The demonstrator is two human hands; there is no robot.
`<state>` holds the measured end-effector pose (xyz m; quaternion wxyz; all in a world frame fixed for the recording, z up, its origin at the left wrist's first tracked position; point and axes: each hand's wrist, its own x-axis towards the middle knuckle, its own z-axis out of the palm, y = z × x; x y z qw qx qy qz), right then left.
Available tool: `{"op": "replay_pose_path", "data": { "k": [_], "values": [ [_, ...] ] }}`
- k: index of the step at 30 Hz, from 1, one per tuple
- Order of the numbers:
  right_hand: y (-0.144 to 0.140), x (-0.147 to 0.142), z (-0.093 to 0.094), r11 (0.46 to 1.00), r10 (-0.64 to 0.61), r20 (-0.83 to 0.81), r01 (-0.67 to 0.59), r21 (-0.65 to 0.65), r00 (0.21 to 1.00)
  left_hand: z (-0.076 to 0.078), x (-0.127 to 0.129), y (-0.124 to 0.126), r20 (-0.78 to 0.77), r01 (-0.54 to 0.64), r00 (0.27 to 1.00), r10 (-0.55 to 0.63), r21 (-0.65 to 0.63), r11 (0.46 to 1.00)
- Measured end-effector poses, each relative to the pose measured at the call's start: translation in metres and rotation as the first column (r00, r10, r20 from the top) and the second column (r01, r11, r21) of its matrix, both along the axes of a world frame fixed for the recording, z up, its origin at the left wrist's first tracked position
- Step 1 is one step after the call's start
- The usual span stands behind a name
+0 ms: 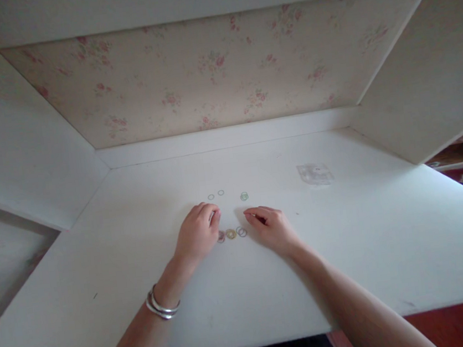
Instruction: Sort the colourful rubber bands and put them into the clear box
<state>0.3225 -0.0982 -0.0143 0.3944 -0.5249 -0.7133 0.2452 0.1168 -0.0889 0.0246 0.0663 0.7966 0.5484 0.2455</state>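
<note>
The person stands at a white table (pixel 349 249) set in a recess backed by floral wallpaper (pixel 211 70). Both hands rest on the tabletop near its middle. The left hand (pixel 196 234) lies knuckles up with the fingers curled inward and the thumb and forefinger drawn close together; whether a small ring sits between them cannot be told, as the fingertips hide that spot. A pair of silver bangles (pixel 162 305) sits on the left wrist. The right hand (pixel 271 226) lies a little apart from the left, fingers bent and close together, the tips pointing toward the gap between the hands and touching or nearly touching the surface; it does not visibly hold anything. Between the two hands lies a short row of small rings (pixel 231 233), one yellowish and the others paler, touching or overlapping one another, with the leftmost just beside the left fingertips. Farther from the person lie two pale rings (pixel 216 194), near each other but apart, and to their right a small green ring (pixel 244 196) on its own. Well apart to the right lies a clear plastic bag (pixel 315 174), flat on the table. As a judgement: these rings look thin and light, so picking one cleanly would call for a fingertip pinch at its edge, with the other hand steadying the neighbouring rings so the row is not scattered; sliding a ring clear of the others first would make the pinch easier.
</note>
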Motion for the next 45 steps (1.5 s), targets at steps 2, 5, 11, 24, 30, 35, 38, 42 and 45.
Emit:
{"op": "replay_pose_path", "data": {
  "k": [2, 5, 11, 24, 30, 35, 38, 42, 45],
  "values": [
    [0.000, 0.001, 0.000, 1.000, -0.007, 0.001, 0.007, -0.010, 1.000, -0.007, -0.015, 0.010, -0.026, -0.102, 0.995, 0.100, -0.093, 0.990],
    [-0.001, 0.001, 0.000, 1.000, -0.008, 0.016, 0.008, -0.026, 1.000, -0.015, -0.036, 0.022, -0.156, -0.262, 0.960, 0.234, -0.198, 0.944],
    [0.001, -0.001, 0.001, 0.994, 0.014, 0.098, -0.004, -0.106, 0.995, -0.020, -0.050, 0.026, -0.279, -0.297, 0.933, 0.227, -0.239, 0.925],
    [0.053, -0.062, 0.032, 0.968, 0.243, 0.671, -0.223, -0.117, 0.700, -0.022, -0.050, 0.022, -0.265, -0.253, 0.946, 0.187, -0.243, 0.936],
    [0.057, -0.065, 0.025, 0.967, 0.234, 0.670, -0.241, -0.085, 0.705, -0.022, -0.050, 0.022, -0.273, -0.240, 0.947, 0.169, -0.253, 0.937],
    [0.053, -0.052, 0.024, 0.979, 0.168, 0.531, -0.204, 0.009, 0.831, -0.022, -0.051, 0.022, -0.273, -0.228, 0.949, 0.156, -0.254, 0.940],
    [0.040, -0.037, 0.022, 0.984, 0.112, 0.400, -0.158, 0.085, 0.910, -0.021, -0.051, 0.022, -0.277, -0.229, 0.949, 0.153, -0.271, 0.935],
    [0.010, -0.014, 0.015, 0.991, 0.088, 0.319, -0.116, 0.069, 0.943, -0.021, -0.050, 0.022, -0.290, -0.234, 0.945, 0.151, -0.276, 0.932],
    [-0.009, -0.003, 0.007, 0.992, 0.118, 0.335, -0.129, 0.011, 0.935, -0.022, -0.049, 0.022, -0.305, -0.242, 0.939, 0.157, -0.265, 0.933]
  ]
}}
